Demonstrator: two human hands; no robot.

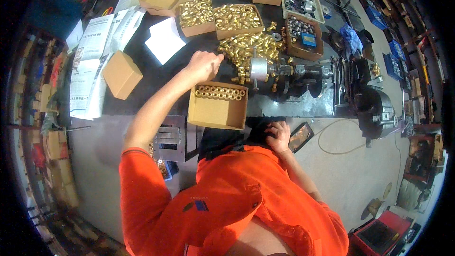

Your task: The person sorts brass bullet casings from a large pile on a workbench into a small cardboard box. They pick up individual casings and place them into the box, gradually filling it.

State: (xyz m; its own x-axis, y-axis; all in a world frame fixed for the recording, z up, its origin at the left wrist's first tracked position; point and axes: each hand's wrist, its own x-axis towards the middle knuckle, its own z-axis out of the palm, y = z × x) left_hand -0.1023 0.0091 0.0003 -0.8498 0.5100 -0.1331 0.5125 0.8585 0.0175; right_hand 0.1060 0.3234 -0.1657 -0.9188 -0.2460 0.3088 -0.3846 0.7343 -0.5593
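A loose heap of brass fittings point(246, 47) is spread far of the open cardboard box point(218, 105); a metal machine point(289, 73) is set right of it.

Bare black counter point(142, 61) lies open left of the brass pile point(246, 47). Ahead, filled boxes point(218, 19) block the way; a metal machine point(294, 73) crowds the right.
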